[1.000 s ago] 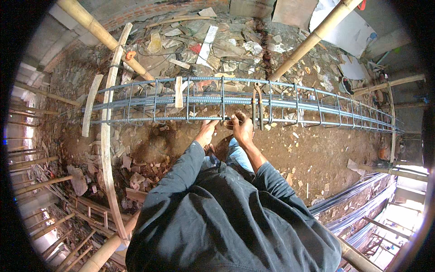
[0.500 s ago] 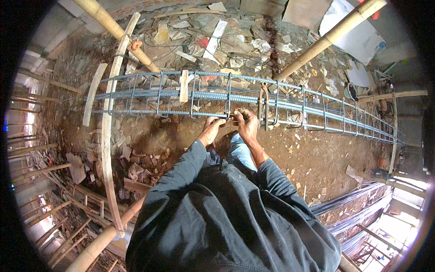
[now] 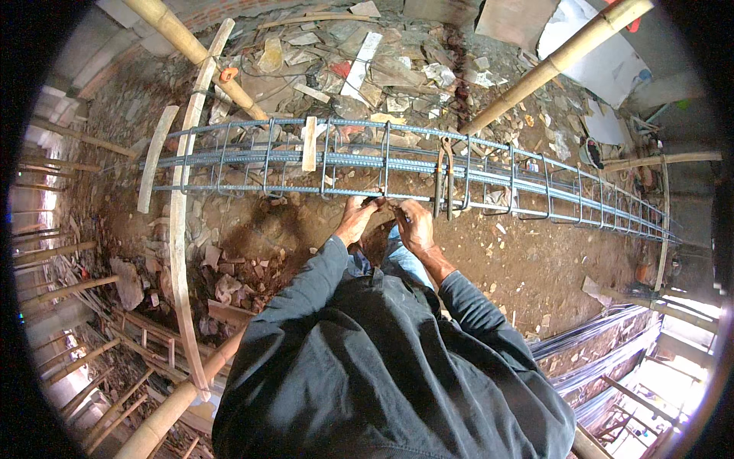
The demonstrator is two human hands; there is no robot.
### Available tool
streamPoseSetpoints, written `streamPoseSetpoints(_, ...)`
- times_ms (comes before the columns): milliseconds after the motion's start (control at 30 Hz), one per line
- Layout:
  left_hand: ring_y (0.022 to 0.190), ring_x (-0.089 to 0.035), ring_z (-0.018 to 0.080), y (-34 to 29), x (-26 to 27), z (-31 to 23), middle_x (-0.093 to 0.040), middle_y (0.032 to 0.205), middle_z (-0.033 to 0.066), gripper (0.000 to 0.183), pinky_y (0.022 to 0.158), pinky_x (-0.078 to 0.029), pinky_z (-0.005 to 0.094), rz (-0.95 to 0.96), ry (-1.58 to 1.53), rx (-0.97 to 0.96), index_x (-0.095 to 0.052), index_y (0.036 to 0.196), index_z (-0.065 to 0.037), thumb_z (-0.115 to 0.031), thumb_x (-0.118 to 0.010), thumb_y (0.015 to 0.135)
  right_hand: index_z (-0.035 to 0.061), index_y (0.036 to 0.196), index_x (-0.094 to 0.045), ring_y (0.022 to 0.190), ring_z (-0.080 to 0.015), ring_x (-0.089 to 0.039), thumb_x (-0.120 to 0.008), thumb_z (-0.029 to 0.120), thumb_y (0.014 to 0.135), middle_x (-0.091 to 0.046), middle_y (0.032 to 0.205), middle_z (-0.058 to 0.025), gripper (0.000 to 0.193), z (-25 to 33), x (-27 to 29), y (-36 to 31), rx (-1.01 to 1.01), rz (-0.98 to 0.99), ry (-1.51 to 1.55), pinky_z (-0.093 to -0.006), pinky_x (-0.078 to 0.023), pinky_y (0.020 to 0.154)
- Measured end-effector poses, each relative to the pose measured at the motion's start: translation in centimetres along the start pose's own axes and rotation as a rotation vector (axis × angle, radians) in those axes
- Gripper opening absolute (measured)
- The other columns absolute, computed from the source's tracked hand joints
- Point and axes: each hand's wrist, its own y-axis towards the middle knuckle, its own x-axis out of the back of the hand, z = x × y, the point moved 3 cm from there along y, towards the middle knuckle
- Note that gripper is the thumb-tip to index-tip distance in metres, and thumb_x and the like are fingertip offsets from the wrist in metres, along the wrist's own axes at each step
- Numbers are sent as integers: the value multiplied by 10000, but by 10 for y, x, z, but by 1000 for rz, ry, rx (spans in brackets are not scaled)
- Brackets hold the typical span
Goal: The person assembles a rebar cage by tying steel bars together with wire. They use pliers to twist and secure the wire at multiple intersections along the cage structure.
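Observation:
A long rebar cage (image 3: 352,161) of ribbed steel bars with square stirrups runs from left to right in front of me. At its near bar, close to the foot of one stirrup (image 3: 386,164), my two hands meet with fingertips almost touching. My left hand (image 3: 355,219) is closed in a pinch just under the bar. My right hand (image 3: 415,226) is also closed, thumb against curled fingers. What they pinch is too small and dark to name. A pair of pincers (image 3: 444,180) hangs on the cage just right of my right hand, jaws uppermost.
Wooden strips (image 3: 180,222) cross the cage at its left. Bamboo poles (image 3: 554,67) slant in from above, and another bamboo pole (image 3: 164,421) lies lower left. Broken rubble (image 3: 397,76) covers the ground beyond. Bundled steel rods (image 3: 592,344) lie at lower right.
My right hand has drawn down slightly from the near bar toward me and turned, its fingers curling more. My left hand stays at nearly the same place. The cage and pincers have not moved.

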Motion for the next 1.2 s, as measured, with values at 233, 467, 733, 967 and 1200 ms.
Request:
streamPoseSetpoints(233, 1040, -705, 163, 1, 1, 7, -742, 1133, 74, 272, 905, -572, 327, 49, -288, -24, -691, 1240, 15, -96, -736, 995, 85, 1013, -688, 832, -397, -685, -648, 109, 891, -657, 946, -132, 131, -1, 0, 16, 142, 322, -158, -486, -551, 711)
streamPoseSetpoints(467, 998, -669, 153, -4, -5, -4, -704, 1142, 43, 280, 859, -548, 330, -32, -199, -22, -674, 1241, -37, -129, -741, 986, 103, 1009, -726, 813, -365, -732, -740, 263, 952, -743, 874, -134, 170, 11, 2, 60, 40, 237, -85, -475, -566, 708)
streamPoseSetpoints(733, 991, -671, 132, -17, -13, -35, -715, 1066, 33, 208, 887, -551, 322, -150, 9, 88, -699, 1162, -18, -81, -722, 965, 41, 1131, -583, 979, -421, -747, -993, 362, 642, -760, 1008, -211, 714, 4, -8, 92, -548, 245, -148, -506, -582, 869)
streamPoseSetpoints(967, 888, -706, 153, -19, -13, -22, -745, 978, 43, 165, 829, -569, 335, -316, -125, 196, -725, 1084, -7, -143, -670, 1008, 7, 1206, -547, 1013, -355, -726, -1025, 425, 553, -733, 1042, -174, 910, -21, -18, 106, -656, 328, -212, -454, -580, 887)
streamPoseSetpoints(1200, 881, -745, 210, -14, -16, 1, -758, 1066, 96, 197, 764, -626, 372, -326, -435, 125, -658, 1214, -49, -141, -567, 1065, 51, 1245, -551, 1049, -414, -747, -951, 356, 665, -761, 1088, -210, 767, -20, -30, 101, -683, 309, -256, -503, -596, 912)
